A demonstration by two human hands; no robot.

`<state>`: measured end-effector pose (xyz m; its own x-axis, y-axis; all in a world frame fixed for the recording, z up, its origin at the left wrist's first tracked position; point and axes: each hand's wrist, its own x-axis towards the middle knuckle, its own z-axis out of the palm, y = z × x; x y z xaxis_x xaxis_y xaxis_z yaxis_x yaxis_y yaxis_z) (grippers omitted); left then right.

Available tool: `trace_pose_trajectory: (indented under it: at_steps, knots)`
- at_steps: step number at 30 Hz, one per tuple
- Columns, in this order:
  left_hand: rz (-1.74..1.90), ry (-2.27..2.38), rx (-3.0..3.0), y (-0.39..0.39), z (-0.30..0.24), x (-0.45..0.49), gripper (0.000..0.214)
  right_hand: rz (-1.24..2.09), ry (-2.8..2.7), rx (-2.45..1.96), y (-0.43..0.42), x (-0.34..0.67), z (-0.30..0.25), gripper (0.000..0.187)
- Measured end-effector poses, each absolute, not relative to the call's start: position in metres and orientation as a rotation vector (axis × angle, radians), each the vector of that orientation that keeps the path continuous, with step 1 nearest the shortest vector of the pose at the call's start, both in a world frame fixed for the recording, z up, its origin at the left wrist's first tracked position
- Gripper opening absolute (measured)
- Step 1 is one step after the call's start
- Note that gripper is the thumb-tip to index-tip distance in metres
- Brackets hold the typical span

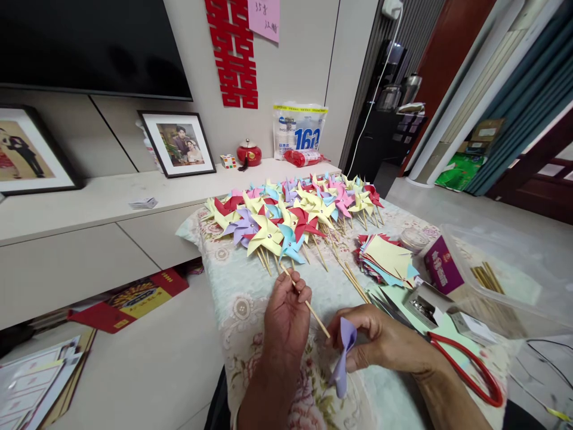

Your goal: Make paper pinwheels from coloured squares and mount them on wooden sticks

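My left hand (289,313), palm up, has its fingers curled round a thin wooden stick (316,313) that slants down toward the right. In my right hand (380,340) a purple paper pinwheel (344,361) is pinched between thumb and fingers, seen edge-on. The stick's lower end is close to the right fingertips; whether it touches the pinwheel I cannot tell. Beyond my hands lies a large cluster of finished pinwheels (268,236) on sticks, in yellow, red, purple, blue and pink.
Red-handled scissors (474,370) lie by my right wrist. Nearby are a stack of coloured paper (389,257), loose sticks (356,283), a small box of metal pins (423,307) and a clear plastic bin (514,286). A white cabinet (80,209) with framed photos stands behind the flowered tablecloth.
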<state>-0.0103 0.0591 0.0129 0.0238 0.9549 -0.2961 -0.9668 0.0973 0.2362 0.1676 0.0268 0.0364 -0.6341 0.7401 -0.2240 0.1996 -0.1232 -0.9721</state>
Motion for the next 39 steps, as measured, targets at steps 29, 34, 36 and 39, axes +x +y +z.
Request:
trace_pose_trajectory:
  at_steps: [29,34,36,39]
  knots:
    - [1.385,0.797,0.471,0.041,0.021,0.005,0.023,1.616,-1.397,-1.063,0.033,0.181,0.031,0.022]
    - [1.435,0.851,0.532,0.041,0.019,0.007,0.025,1.557,-1.362,-1.086,0.033,0.181,0.029,0.022]
    - [1.467,0.865,0.541,0.042,0.019,0.008,0.026,1.512,-1.314,-1.085,0.033,0.181,0.030,0.020]
    - [1.485,0.863,0.552,0.042,0.018,0.009,0.028,1.508,-1.196,-1.029,0.034,0.180,0.033,0.018]
